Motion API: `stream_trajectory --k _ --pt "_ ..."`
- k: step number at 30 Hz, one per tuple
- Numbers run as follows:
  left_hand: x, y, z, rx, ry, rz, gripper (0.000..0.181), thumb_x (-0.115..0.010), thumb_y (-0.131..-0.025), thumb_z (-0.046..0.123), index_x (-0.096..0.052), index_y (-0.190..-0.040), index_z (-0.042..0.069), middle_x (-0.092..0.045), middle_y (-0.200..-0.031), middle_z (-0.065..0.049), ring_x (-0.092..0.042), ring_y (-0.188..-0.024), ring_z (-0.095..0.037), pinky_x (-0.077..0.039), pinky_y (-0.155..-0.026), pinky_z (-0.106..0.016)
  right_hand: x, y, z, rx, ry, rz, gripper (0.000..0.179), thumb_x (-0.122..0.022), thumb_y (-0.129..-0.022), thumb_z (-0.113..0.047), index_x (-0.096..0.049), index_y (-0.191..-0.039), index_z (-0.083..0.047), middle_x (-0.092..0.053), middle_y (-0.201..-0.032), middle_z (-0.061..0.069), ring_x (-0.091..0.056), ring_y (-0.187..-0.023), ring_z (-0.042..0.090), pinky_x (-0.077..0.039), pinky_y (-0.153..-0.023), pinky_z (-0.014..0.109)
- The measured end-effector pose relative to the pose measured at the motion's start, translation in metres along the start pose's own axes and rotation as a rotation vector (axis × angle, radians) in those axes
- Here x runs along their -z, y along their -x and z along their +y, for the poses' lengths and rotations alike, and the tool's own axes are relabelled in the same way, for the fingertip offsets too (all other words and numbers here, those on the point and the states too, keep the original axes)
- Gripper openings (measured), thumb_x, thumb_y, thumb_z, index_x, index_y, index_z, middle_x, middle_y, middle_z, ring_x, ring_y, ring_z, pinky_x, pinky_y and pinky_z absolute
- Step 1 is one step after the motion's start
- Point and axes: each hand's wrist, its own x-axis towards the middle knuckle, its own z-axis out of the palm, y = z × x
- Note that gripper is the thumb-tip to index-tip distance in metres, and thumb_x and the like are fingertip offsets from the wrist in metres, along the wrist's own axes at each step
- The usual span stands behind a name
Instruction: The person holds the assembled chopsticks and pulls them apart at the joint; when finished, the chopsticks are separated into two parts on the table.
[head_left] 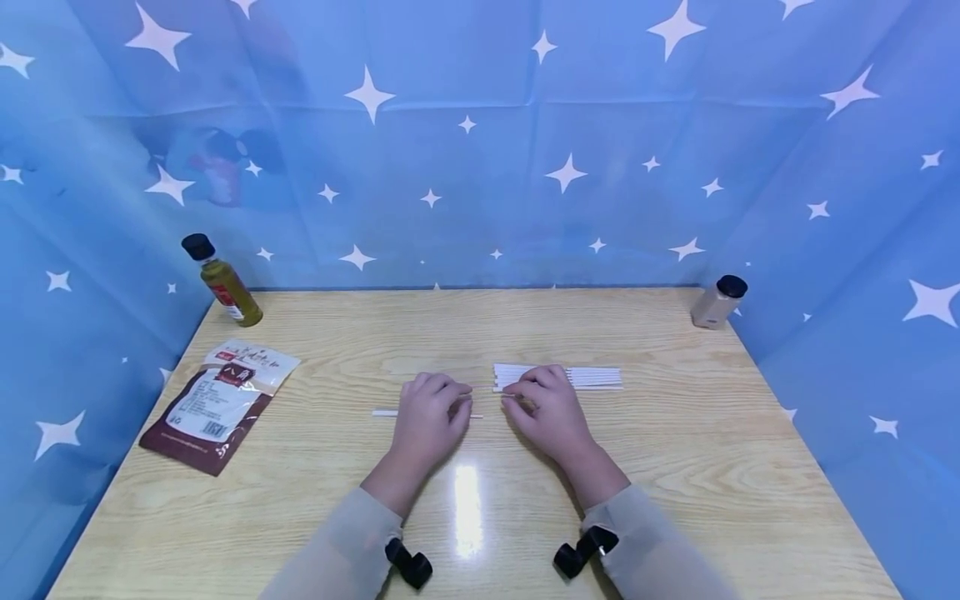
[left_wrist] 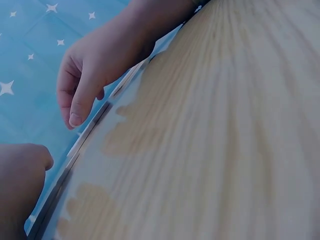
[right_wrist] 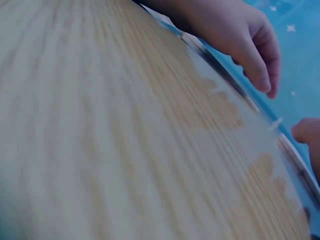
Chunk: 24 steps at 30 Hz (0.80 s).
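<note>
Both hands lie palm-down mid-table, the left hand curled over a single white stick while the right hand pinches at the near end of the white stick bundle, seemingly separating sticks one at a time, so the next draw needs a fine fingertip pinch.

Both arms wear loose, pale grey-beige long sleeves ending at the wrists. A black clip-like mount sits under each cuff. The left hand and right hand are bare, without rings or gloves.
</note>
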Motion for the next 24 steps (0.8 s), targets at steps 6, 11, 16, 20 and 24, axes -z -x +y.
stream_trajectory --k 6,11,16,20,24 --pt "0.016 0.007 -0.016 0.0 -0.031 0.009 0.011 -0.082 -0.088 0.015 -0.083 -0.099 0.013 -0.075 -0.094 -0.002 -0.065 -0.09 -0.026 -0.05 -0.079 -0.047 -0.014 -0.007 -0.014 0.033 -0.021 -0.025 0.008 -0.084 -0.087 -0.018 -0.084 -0.092 -0.013 -0.072 -0.094 0.003 -0.06 -0.092 0.028 -0.051 -0.084 0.044" --pt "0.028 0.016 -0.029 0.025 -0.045 0.017 0.009 -0.081 -0.09 0.015 -0.083 -0.098 0.012 -0.075 -0.093 -0.002 -0.065 -0.09 -0.028 -0.049 -0.077 -0.047 -0.024 -0.011 -0.028 0.033 -0.042 -0.09 0.009 -0.084 -0.089 -0.022 -0.084 -0.094 -0.015 -0.071 -0.095 -0.001 -0.059 -0.091 0.023 -0.051 -0.082 0.039" --pt "0.04 0.022 -0.036 0.072 -0.066 -0.011 0.007 -0.08 -0.092 0.012 -0.083 -0.099 0.012 -0.076 -0.096 -0.004 -0.066 -0.093 -0.03 -0.05 -0.08 -0.048 -0.03 -0.014 -0.04 0.022 -0.052 -0.169 0.008 -0.085 -0.091 -0.022 -0.084 -0.096 -0.017 -0.068 -0.095 -0.004 -0.055 -0.089 0.018 -0.05 -0.077 0.034" --pt "0.05 0.028 -0.043 0.105 -0.074 -0.038 0.009 -0.081 -0.092 0.013 -0.082 -0.1 0.01 -0.075 -0.098 -0.005 -0.066 -0.097 -0.031 -0.051 -0.084 -0.051 -0.033 -0.014 -0.043 0.025 -0.041 -0.198 0.008 -0.086 -0.09 -0.022 -0.084 -0.098 -0.019 -0.067 -0.095 -0.006 -0.056 -0.089 0.016 -0.051 -0.076 0.032" --pt "0.057 0.034 -0.051 0.146 -0.031 -0.075 0.016 -0.082 -0.088 0.016 -0.081 -0.103 0.009 -0.073 -0.099 -0.004 -0.064 -0.098 -0.03 -0.049 -0.085 -0.05 -0.035 -0.012 -0.044 0.041 -0.039 -0.199 0.008 -0.087 -0.089 -0.018 -0.085 -0.097 -0.018 -0.068 -0.093 -0.006 -0.057 -0.086 0.016 -0.051 -0.075 0.033"
